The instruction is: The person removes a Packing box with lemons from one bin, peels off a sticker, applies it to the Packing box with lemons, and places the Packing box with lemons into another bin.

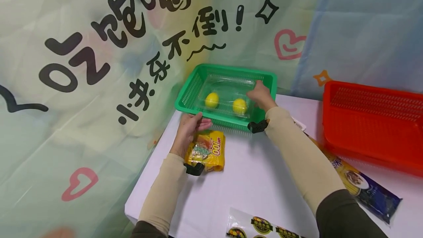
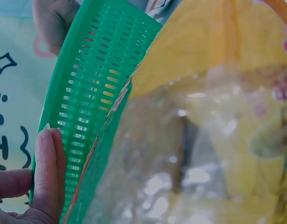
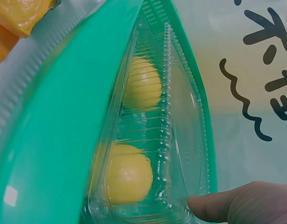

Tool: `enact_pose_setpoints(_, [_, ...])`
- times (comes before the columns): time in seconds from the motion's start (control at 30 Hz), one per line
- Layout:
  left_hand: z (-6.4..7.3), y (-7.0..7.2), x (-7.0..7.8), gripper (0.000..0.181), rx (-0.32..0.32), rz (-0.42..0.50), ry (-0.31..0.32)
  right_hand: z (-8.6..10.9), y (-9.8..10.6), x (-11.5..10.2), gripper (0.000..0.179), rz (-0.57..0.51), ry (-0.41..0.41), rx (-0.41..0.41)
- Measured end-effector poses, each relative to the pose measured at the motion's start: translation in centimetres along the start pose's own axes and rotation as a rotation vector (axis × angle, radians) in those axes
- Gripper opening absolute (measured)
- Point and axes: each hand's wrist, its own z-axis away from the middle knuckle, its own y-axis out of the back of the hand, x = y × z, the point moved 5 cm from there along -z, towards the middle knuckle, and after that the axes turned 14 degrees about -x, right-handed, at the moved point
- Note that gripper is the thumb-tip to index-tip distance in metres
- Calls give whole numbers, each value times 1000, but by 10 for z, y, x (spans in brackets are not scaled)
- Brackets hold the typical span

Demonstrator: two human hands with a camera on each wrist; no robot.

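A green basket (image 1: 185, 101) stands at the far end of the table. In it lies a clear plastic box (image 1: 228, 83) with two round yellow fruits, one fruit (image 1: 212, 100) left and the other fruit (image 1: 239, 106) right. My left hand (image 1: 188, 131) holds the basket's near rim, thumb over the edge and fingers along the outer wall in the left wrist view. Under that hand is a yellow snack packet (image 1: 216, 153). My right hand (image 1: 261, 94) reaches inside the basket and grips the box's right end; its thumb (image 3: 213, 207) touches the lid edge, other fingers hidden.
At the right stands a red basket (image 1: 370, 120). A blue and yellow pasta packet (image 1: 373, 194) lies in front of it, partly behind my right sleeve. A sheet of round black and gold stickers (image 1: 261, 225) lies at the near edge. A printed cloth (image 1: 132, 65) hangs behind.
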Motion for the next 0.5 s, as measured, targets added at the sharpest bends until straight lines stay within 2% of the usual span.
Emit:
enact_pose_setpoints(0.2, [-1,0,-2,27,-7,-6,-5,-1,-2,2,84,-106,36,7])
enact_pose_setpoints(0.5, [-1,0,-3,27,2,-5,-9,-4,-2,4,84,-131,54,26])
